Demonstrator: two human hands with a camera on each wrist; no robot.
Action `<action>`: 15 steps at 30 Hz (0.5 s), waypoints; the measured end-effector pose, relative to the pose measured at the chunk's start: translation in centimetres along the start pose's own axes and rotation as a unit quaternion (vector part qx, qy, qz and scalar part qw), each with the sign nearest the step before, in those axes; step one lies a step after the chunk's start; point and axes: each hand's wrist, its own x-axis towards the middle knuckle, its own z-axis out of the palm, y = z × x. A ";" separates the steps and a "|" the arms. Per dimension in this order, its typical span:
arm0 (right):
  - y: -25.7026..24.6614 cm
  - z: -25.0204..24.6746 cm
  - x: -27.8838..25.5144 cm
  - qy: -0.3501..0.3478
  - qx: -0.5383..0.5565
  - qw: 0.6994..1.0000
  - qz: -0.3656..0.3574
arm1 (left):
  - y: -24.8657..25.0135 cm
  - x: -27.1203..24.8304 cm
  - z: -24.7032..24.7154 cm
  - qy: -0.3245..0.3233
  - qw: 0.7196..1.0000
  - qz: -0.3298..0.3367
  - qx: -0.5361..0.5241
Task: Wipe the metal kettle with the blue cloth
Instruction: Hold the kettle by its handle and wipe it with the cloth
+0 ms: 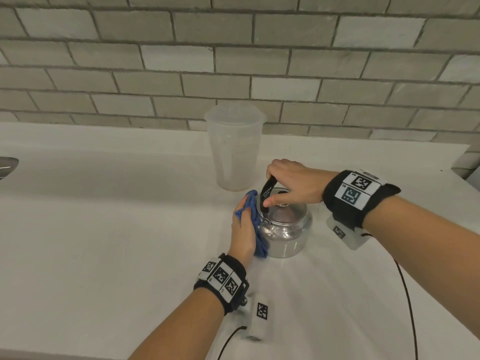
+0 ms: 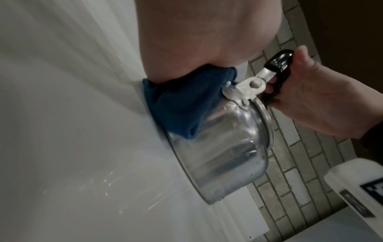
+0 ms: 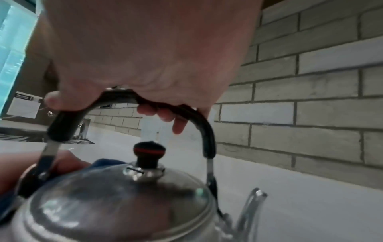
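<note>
A shiny metal kettle point(image 1: 284, 231) point(image 2: 223, 155) point(image 3: 116, 209) stands on the white counter point(image 1: 117, 216). My right hand point(image 1: 293, 181) point(image 3: 149, 54) grips its black arched handle point(image 1: 267, 189) point(image 2: 277, 65) point(image 3: 199, 121) from above. Against the kettle's left side my left hand point(image 1: 242, 227) point(image 2: 203, 34) presses a blue cloth point(image 1: 255, 222) point(image 2: 182, 104) point(image 3: 107, 162), fingers laid over it. The lid has a black knob point(image 3: 149, 151). The spout point(image 3: 251, 208) points away from the cloth side.
A translucent plastic jug point(image 1: 235, 149) stands just behind the kettle, near the grey tiled wall point(image 1: 233, 61). A metal sink edge point(image 1: 7, 165) shows at far left. Black cables point(image 1: 409, 307) trail from both wrist bands over the counter's front.
</note>
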 end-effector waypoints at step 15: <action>-3.5 1.8 4.0 0.145 0.073 0.932 0.324 | -1.0 -3.9 2.4 0.123 0.991 0.047 0.013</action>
